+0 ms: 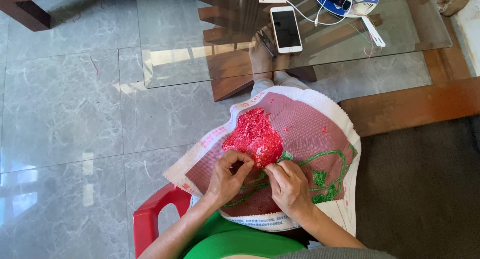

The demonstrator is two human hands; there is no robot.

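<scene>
I pinch my left hand [227,175] and right hand [288,185] fingertips on the embroidery canvas [300,134] in my lap, beside the red stitched flower [254,136]; keeping the cloth taut should help.

Both bare forearms reach up from the lower edge and angle inward, bringing the hands close together. The left hand [227,175] shows its back, fingers curled in, thumb and forefinger bent toward each other in a pinch. Just to its right, the right hand [289,185] lies knuckles up, its fingertips [270,168] pressed together and pointing toward the left grip.
</scene>
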